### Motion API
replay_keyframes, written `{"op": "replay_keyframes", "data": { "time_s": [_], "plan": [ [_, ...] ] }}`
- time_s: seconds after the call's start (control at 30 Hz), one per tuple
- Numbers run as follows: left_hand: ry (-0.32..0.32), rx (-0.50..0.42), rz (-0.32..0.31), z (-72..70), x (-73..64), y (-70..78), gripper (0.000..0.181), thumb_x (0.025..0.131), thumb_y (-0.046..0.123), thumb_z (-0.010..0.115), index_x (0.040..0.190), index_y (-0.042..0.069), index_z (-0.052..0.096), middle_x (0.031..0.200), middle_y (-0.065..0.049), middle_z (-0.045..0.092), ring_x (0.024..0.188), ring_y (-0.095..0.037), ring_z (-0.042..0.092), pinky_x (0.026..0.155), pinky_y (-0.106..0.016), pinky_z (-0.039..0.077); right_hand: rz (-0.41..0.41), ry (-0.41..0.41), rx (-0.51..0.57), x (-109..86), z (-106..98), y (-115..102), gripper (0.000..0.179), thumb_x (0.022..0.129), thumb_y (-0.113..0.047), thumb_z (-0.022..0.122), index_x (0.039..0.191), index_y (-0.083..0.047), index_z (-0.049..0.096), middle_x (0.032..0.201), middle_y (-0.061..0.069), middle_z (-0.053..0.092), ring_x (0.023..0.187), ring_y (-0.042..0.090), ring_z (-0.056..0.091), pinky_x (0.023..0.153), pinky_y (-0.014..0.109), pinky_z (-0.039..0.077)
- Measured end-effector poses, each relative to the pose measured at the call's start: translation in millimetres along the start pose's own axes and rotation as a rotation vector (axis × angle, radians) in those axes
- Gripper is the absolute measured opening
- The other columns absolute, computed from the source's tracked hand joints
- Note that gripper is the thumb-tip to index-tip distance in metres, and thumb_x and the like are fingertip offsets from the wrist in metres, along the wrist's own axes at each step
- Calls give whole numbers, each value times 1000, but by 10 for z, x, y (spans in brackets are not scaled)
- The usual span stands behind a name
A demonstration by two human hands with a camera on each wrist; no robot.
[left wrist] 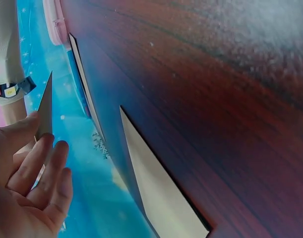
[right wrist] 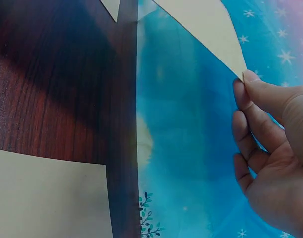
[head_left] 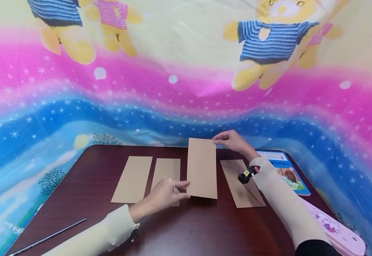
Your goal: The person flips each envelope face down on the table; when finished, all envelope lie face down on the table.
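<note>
We see a person's two bare hands raising a tan, rectangular sheet of card (head_left: pixel 202 167) off a dark reddish-brown wooden counter (head_left: pixel 179 231), around the middle of its far edge. The left hand (head_left: pixel 160 195) pinches the card's lower left side between thumb and fingers; the right hand (head_left: pixel 235 142) pinches its upper right corner.

Three similar tan cards lie flat: two side by side on the left, the outer one (head_left: pixel 132 179) and the inner one (head_left: pixel 166 170), partly behind the left hand, and a third (head_left: pixel 237 177) below the right forearm. By the counter's far right corner we find a blue illustrated paperback book (head_left: pixel 293 174), with a pink, rounded pencil case (head_left: pixel 342 231) nearer along the right edge. A thin dark stick (head_left: pixel 51 234) slants near the left edge.
</note>
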State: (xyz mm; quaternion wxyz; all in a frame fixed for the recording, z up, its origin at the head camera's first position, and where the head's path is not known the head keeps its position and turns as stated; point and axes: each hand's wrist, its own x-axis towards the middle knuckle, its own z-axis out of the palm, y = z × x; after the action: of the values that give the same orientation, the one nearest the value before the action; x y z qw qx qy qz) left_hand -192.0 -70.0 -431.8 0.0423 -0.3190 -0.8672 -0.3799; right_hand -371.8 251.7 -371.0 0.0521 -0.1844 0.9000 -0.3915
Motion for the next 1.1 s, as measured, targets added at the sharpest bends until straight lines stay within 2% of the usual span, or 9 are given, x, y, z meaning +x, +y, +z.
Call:
{"op": "replay_keyframes", "data": {
  "time_s": [0.07, 0.17, 0.3, 0.37, 0.5, 0.67, 0.83, 0.97, 1.1],
  "plan": [
    [-24, -4, -24, 13, 2, 0, 42, 88, 21, 81, 127, 6, 73, 90, 2, 80, 42, 7, 31, 51, -15, 35, -1, -1, -21, -2, 19, -1, 24, 97, -36, 72, 116, -22, 78, 119, 5, 77, 120, 28, 67, 100, 50, 52],
    [-68, -41, -59, 45, 15, 1, 44, 89, 17, 81, 129, 3, 71, 90, 0, 80, 43, 0, 55, 54, -15, 45, -14, -13, -68, -1, 50, 18, 23, 97, -33, 72, 116, -21, 78, 117, 5, 77, 117, 28, 69, 99, 50, 53],
    [-113, 9, -70, 104, 46, 0, 42, 88, 18, 81, 125, 3, 73, 92, -2, 81, 62, -6, 71, 60, -17, 52, -41, -38, -138, 13, 144, 83, 22, 99, -29, 69, 116, -18, 78, 115, 6, 78, 111, 26, 71, 97, 48, 55],
    [-127, 85, -58, 136, 59, 1, 34, 87, 22, 82, 117, 6, 77, 89, 2, 81, 66, 0, 66, 62, -16, 49, -55, -44, -165, 26, 218, 124, 21, 100, -27, 69, 115, -15, 78, 114, 7, 78, 109, 25, 71, 96, 46, 56],
    [-168, 209, -42, 195, 64, 1, 12, 86, 27, 83, 83, 18, 75, 73, 12, 75, 62, 5, 54, 59, -17, 44, -53, -57, -194, 47, 390, 204, 22, 99, -24, 70, 115, -10, 78, 113, 10, 77, 103, 25, 71, 88, 41, 57],
    [-210, 299, -44, 235, 52, 14, 31, 85, 30, 84, 66, 26, 59, 57, 20, 57, 58, 3, 46, 51, -21, 38, -1, -93, -195, 43, 570, 284, 22, 99, -22, 70, 114, -7, 75, 108, 10, 77, 98, 22, 69, 83, 36, 56],
    [-224, 323, -62, 254, 79, 25, 38, 83, 30, 85, 61, 24, 54, 53, 18, 48, 54, 1, 42, 47, -23, 34, 42, -103, -224, 33, 681, 349, 20, 99, -23, 69, 114, -10, 74, 109, 8, 74, 101, 23, 69, 90, 43, 56],
    [-245, 357, -59, 266, 115, 13, 46, 81, 29, 86, 59, 22, 47, 52, 16, 39, 52, -1, 37, 46, -23, 29, 80, -109, -257, 34, 723, 378, 21, 99, -26, 69, 114, -12, 74, 108, 6, 75, 103, 24, 69, 111, 57, 41],
    [-279, 408, -52, 273, 161, 2, 47, 80, 28, 87, 58, 22, 46, 52, 15, 36, 52, -2, 34, 46, -23, 27, 80, -119, -278, 61, 744, 401, 20, 99, -26, 69, 113, -13, 74, 107, 4, 75, 107, 26, 68, 120, 69, 19]
  ]
}}
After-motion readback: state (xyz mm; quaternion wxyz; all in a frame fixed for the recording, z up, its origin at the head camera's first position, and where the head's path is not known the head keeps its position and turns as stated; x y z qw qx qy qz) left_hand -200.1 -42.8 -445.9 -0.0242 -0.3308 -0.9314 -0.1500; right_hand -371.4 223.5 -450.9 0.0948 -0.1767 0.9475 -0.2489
